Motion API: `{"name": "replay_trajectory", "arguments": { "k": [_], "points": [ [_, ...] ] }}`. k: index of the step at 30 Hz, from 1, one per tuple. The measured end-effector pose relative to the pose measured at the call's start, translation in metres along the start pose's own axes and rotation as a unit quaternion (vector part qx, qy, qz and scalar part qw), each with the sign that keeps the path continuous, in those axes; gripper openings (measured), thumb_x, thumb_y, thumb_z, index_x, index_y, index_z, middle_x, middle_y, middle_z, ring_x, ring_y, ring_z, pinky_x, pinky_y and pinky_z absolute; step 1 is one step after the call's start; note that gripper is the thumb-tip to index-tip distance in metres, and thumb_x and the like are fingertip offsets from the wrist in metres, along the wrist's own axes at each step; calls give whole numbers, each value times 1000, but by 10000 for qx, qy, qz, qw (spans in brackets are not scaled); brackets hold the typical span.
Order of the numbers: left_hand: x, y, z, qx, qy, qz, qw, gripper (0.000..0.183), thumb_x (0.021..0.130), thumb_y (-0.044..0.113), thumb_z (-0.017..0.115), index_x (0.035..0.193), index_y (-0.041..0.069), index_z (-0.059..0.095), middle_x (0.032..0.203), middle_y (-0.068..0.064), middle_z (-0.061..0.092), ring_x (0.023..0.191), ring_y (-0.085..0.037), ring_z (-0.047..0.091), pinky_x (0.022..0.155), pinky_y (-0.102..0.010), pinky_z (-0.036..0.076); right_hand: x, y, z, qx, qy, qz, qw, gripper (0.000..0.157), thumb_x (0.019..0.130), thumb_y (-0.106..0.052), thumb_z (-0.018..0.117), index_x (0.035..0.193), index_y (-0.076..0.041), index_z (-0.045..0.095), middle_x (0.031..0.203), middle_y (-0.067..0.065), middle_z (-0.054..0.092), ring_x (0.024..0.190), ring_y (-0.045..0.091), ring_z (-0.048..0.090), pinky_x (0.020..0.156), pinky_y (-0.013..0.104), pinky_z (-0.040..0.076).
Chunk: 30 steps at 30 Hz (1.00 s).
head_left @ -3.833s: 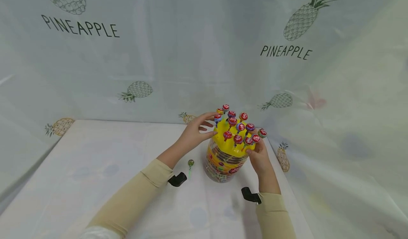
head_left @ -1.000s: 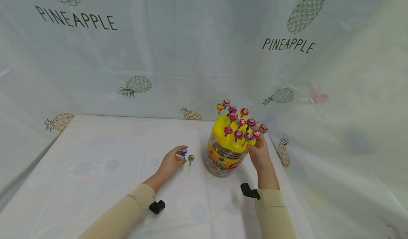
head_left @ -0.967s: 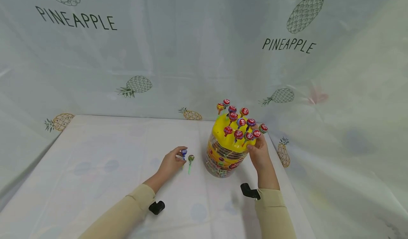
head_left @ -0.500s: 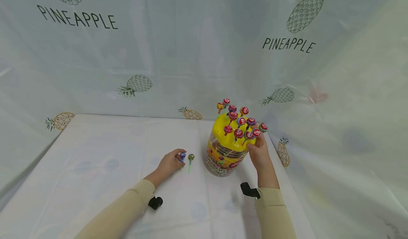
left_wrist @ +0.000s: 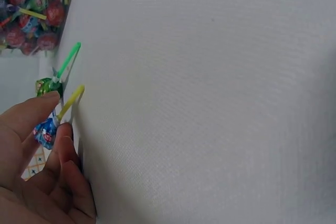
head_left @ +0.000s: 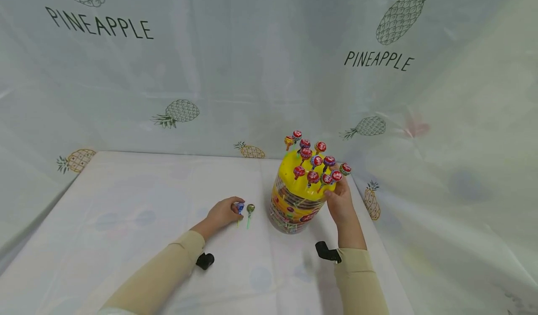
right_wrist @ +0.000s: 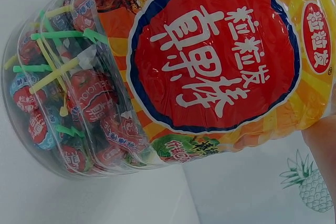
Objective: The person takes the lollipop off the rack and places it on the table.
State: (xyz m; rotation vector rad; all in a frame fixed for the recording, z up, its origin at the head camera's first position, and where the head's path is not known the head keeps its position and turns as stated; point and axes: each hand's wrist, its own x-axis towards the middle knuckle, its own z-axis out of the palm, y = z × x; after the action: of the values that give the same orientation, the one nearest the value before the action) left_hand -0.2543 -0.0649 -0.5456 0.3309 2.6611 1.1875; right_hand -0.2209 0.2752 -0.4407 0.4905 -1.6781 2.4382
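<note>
In the head view my left hand (head_left: pixel 221 213) is low at the table, its thumb and fingers around a blue-wrapped lollipop (head_left: pixel 240 207). The left wrist view shows this blue lollipop (left_wrist: pixel 46 132) between thumb and index finger, its yellow stick pointing away from the hand. Just right of it on the table lies a green-wrapped lollipop (head_left: pixel 251 208) with a green stick. My right hand (head_left: pixel 341 205) grips the upper right side of a big clear candy jar (head_left: pixel 287 210). Several red-topped lollipops stand in the jar's yellow lid (head_left: pixel 287 168).
A white cloth covers the table (head_left: pixel 147 189). Behind it hangs a pale curtain (head_left: pixel 252 72) printed with pineapples. More lollipops (right_wrist: pixel 94 95) fill the jar behind its clear wall, below a printed label (right_wrist: pixel 215 51).
My left hand has taken the blue lollipop from the lid's left edge and brought it down left beside the green one. Lately it has lowered slightly. The right hand keeps its grip on the jar.
</note>
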Motion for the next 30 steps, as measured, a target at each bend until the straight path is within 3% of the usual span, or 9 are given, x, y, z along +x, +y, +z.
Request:
{"name": "replay_trajectory", "arguments": {
  "k": [7, 18, 26, 30],
  "points": [
    [1, -1, -2, 139, -146, 16, 9998, 51, 76, 13, 83, 124, 11, 64, 72, 6, 58, 64, -11, 52, 60, -27, 40, -1, 1, 1, 23, 61, 1, 10000, 61, 90, 18, 45, 134, -24, 55, 162, -1, 12, 142, 23, 21, 117, 38, 17],
    [1, 3, -3, 292, -148, -71, 9994, 57, 76, 16, 83, 129, 15, 63, 73, 7, 57, 64, -11, 51, 58, -28, 38, 1, 1, -1, -2, -75, -169, 9998, 53, 94, 12, 51, 133, -25, 54, 157, 4, 26, 139, 24, 28, 112, 32, 28],
    [10, -6, -5, -25, -140, -50, 9999, 61, 76, 12, 83, 132, 11, 59, 75, 4, 59, 66, -12, 53, 62, -28, 43, 1, 0, 0, -5, -61, -121, 9999, 53, 94, 10, 52, 136, -23, 53, 154, 5, 31, 138, 23, 31, 112, 32, 29],
    [12, 6, -21, -334, -97, -81, 9994, 58, 80, 12, 81, 133, 12, 59, 80, 2, 61, 66, -15, 53, 61, -29, 44, 0, 0, 0, -28, -56, -130, 9999, 54, 94, 11, 51, 137, -22, 51, 154, 5, 31, 138, 23, 30, 112, 33, 28]
  ]
}}
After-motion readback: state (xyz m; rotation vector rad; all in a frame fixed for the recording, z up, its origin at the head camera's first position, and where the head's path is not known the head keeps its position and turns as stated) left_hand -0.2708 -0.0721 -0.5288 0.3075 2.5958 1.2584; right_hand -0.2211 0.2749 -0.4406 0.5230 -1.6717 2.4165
